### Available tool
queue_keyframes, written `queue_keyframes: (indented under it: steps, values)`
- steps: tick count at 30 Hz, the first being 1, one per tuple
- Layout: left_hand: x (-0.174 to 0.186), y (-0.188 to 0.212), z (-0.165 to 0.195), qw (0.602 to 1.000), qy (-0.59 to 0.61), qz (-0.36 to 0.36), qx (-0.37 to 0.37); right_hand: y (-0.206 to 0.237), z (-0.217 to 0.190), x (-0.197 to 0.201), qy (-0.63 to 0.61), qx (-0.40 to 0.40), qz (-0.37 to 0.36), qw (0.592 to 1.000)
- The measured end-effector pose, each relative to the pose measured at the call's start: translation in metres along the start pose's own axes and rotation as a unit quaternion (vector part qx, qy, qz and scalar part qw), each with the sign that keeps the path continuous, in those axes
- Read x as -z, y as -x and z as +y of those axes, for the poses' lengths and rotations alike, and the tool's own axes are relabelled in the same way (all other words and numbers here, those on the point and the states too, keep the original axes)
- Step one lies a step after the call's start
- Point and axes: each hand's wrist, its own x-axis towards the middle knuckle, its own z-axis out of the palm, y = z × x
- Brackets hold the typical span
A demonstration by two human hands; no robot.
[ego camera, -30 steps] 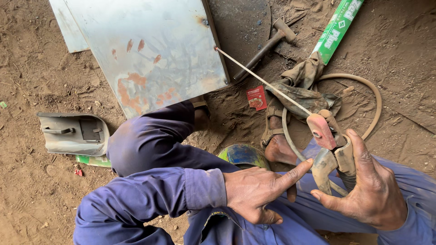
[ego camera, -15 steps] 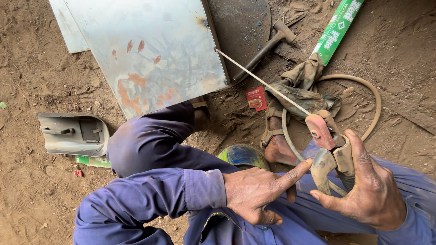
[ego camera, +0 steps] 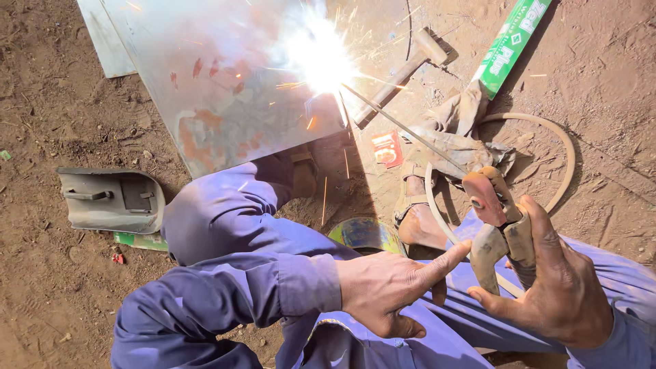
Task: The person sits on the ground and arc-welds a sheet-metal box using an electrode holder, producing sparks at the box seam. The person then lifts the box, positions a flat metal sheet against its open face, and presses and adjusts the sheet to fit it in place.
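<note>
My right hand (ego camera: 553, 287) grips a worn electrode holder (ego camera: 499, 222) with reddish jaws. A thin welding rod (ego camera: 403, 126) runs from it up-left to the edge of a grey metal sheet (ego camera: 225, 82), where a bright white arc (ego camera: 318, 51) throws sparks. My left hand (ego camera: 389, 287), in a blue sleeve, rests on my knee beside the holder, index finger stretched toward it, holding nothing. A pale cable (ego camera: 547, 137) loops away from the holder over the dirt.
A hammer (ego camera: 403, 68) lies by the sheet's right edge. A green carton (ego camera: 512, 41), dirty gloves (ego camera: 458, 137) and a small red packet (ego camera: 388, 149) lie to the right. A grey welding face shield (ego camera: 109, 199) lies at left. My sandalled foot (ego camera: 417, 219) is on the soil.
The rod tip has reached the sheet's edge and an arc has struck, with glare and sparks. Both hands stay in almost the same place.
</note>
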Motion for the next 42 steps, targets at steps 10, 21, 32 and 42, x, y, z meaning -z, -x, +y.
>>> queue_keyframes:
  steps: [10, 21, 32, 42]
  values:
    - [0.009, -0.001, 0.003, 1.000, 0.008, -0.010, -0.012, 0.002, 0.007, -0.001, 0.021, 0.062, 0.016, 0.998]
    - [0.001, 0.002, 0.000, 1.000, -0.007, -0.011, 0.006, 0.002, -0.007, 0.003, 0.007, 0.051, 0.032, 0.998]
    - [0.004, 0.001, 0.002, 0.999, -0.007, -0.029, 0.012, 0.007, -0.001, 0.002, 0.017, 0.042, 0.020, 0.999]
    - [-0.002, 0.004, 0.004, 0.997, 0.014, -0.074, -0.027, 0.037, 0.001, 0.001, 0.008, -0.009, -0.007, 1.000]
